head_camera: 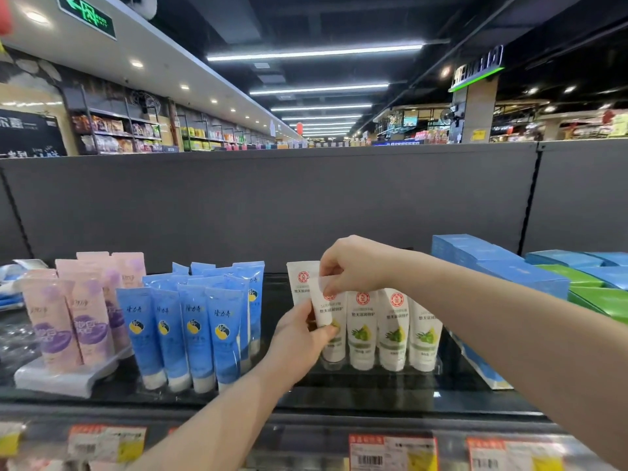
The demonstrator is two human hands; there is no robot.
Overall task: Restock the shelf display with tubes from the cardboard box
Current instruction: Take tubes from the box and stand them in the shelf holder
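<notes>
White tubes with a red seal and green fruit print stand cap-down in a row [394, 329] on the dark shelf [356, 392]. At the row's left end, one white tube [323, 309] is tilted, and both hands hold it. My right hand [353, 265] pinches its crimped top edge. My left hand [300, 338] grips its lower body from the left. Another white tube [300, 282] stands just behind. The cardboard box is not in view.
Blue tubes [193, 331] stand left of the white row, pink and purple tubes [73, 317] further left on a white tray. Blue cartons [503, 266] and green cartons [598, 294] lie at the right. Price tags [390, 452] line the front rail. A grey back panel rises behind.
</notes>
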